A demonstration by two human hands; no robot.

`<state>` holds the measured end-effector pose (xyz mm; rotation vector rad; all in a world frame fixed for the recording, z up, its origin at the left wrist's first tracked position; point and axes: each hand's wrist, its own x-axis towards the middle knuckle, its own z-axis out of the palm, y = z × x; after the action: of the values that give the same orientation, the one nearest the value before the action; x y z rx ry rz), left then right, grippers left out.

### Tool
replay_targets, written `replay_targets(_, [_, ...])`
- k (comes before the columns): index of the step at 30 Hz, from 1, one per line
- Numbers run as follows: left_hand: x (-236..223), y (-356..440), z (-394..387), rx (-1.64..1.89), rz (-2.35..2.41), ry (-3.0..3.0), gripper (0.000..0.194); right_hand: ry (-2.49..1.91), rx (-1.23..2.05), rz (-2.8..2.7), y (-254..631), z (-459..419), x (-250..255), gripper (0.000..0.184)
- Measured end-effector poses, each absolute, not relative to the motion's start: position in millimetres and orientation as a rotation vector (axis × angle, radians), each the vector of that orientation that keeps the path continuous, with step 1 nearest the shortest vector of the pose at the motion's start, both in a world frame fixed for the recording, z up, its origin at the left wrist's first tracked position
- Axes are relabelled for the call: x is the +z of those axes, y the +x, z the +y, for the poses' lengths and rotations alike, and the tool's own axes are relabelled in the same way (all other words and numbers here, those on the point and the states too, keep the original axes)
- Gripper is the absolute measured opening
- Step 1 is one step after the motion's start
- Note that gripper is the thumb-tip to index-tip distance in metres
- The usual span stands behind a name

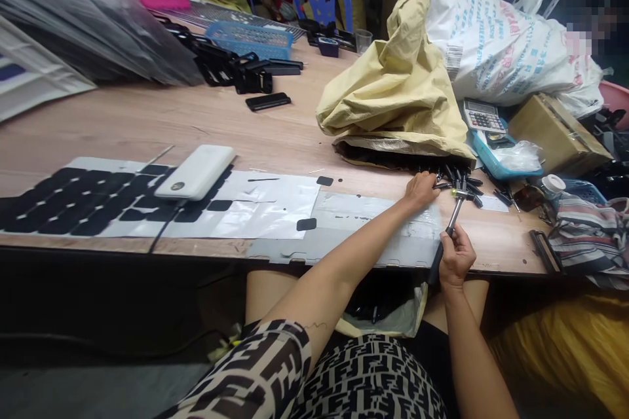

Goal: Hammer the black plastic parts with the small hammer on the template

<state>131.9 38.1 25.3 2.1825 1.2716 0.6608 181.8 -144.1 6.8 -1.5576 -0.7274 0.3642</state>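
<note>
My right hand (457, 256) is closed round the black grip of a small hammer (456, 215). The hammer has a metal shaft, and its head, with a yellowish end, lies over a heap of small black parts (459, 177). At the left side of that heap is my left hand (421, 190), its fingers curled together at a dark piece too small to make out. Just behind both hands a yellow woven sack (393, 91) lies on its side, its dark mouth facing me and the black parts spread at its right corner.
A white power bank (196, 172) with a cable rests on sheets with black stickers (63, 200) to the left. Farther back are black plastic parts (253, 75) and a blue basket (250, 39). On the right stand a calculator (484, 116), cardboard box (557, 134) and striped cloth (590, 232).
</note>
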Motion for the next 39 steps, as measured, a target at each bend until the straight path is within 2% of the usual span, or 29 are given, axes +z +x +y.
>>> replay_targets(3, [25, 100, 33, 0.728, 1.13, 2.146, 0.01, -1.546, 0.386, -0.724, 182, -144, 7, 0.054])
replay_targets(12, [10, 2, 0, 0.811, 0.915, 2.085, 0.015, -1.575, 0.429, -0.88, 185, -143, 10, 0.051])
replay_targets(23, [1, 2, 3, 0.832, 0.847, 2.118, 0.016, -1.637, 0.556, -1.246, 185, -160, 18, 0.046])
replay_targets(28, [0, 1, 4, 0.834, 0.837, 2.126, 0.017, -1.639, 0.402, -1.462, 181, -167, 24, 0.039])
replay_targets(39, [0, 2, 4, 0.81, 0.861, 2.114, 0.018, -1.676, 0.434, -1.419, 182, -163, 21, 0.041])
